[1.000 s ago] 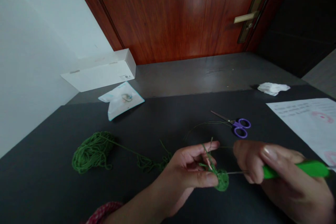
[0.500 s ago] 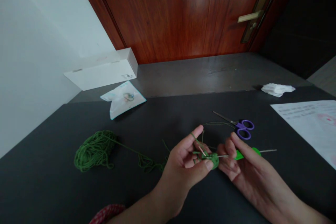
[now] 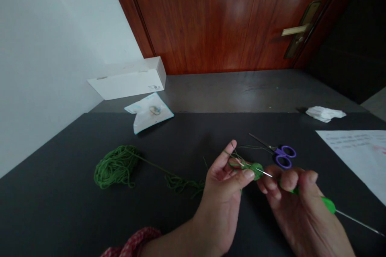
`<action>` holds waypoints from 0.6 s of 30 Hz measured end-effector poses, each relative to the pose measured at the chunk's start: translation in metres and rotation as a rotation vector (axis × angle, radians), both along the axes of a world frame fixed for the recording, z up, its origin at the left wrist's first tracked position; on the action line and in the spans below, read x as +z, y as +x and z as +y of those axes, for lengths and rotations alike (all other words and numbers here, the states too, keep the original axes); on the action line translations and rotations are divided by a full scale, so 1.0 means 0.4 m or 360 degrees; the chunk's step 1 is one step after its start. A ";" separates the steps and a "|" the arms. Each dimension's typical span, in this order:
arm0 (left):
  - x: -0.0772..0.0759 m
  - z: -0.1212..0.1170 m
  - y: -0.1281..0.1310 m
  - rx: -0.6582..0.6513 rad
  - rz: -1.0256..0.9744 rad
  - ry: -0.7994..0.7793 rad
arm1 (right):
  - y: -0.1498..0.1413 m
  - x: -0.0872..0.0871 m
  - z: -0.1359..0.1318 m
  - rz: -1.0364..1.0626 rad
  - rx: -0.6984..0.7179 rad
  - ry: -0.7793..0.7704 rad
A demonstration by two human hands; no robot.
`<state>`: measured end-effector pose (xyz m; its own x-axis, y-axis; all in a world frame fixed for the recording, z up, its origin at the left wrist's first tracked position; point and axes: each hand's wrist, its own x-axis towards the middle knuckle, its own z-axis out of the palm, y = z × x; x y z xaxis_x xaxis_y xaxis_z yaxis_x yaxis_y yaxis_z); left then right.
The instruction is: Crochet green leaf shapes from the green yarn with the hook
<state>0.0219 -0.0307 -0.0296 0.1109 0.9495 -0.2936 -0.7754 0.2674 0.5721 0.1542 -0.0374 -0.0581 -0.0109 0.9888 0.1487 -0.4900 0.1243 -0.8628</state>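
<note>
Since you're standing closer, what's the layout?

Reddish wood door (image 3: pixel 211 20) with a brass lever handle (image 3: pixel 295 30) at the far end, white wall (image 3: pixel 45 68) to the left, dark surface (image 3: pixel 150 221) across the front.

What's set around?

On the grey ledge (image 3: pixel 241 88) beyond: a white box (image 3: pixel 129 78) and a whitish plastic packet (image 3: pixel 149 112). Toward the right, a crumpled tissue (image 3: pixel 325 114) and a printed paper sheet (image 3: pixel 352 156). Purple-handled scissors (image 3: pixel 285 156) lie just past the hands.

And the yarn?

Loose bundle of green yarn (image 3: pixel 116 166) at left, a strand (image 3: pixel 181 182) trailing from it to a small crocheted disc (image 3: pixel 257 170), held up over the surface. Only that small round looks worked; most of the yarn appears unused.

Hands?

Both closed on something. Left hand (image 3: pixel 223 196) pinches the disc between thumb and fingers. Right hand (image 3: pixel 301 213) curls around the green grip of a crochet hook (image 3: pixel 328 204), its metal tip reaching the disc's edge.
</note>
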 end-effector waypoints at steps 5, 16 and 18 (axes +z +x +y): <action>0.004 0.004 0.032 0.0042 0.0004 0.0093 | 0.006 0.008 -0.002 0.0057 -0.0093 0.0069; 0.002 0.004 0.053 0.0100 0.0440 0.0344 | 0.010 0.006 -0.012 -0.0180 -0.0334 0.0401; 0.000 0.003 0.050 0.0052 0.0509 0.0359 | 0.018 0.007 -0.005 -0.0214 -0.0287 0.0438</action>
<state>0.0419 -0.0296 -0.0297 0.0165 0.9956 -0.0919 -0.5545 0.0856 0.8278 0.1615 -0.0396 -0.0551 0.1228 0.8996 0.4191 -0.3230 0.4356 -0.8402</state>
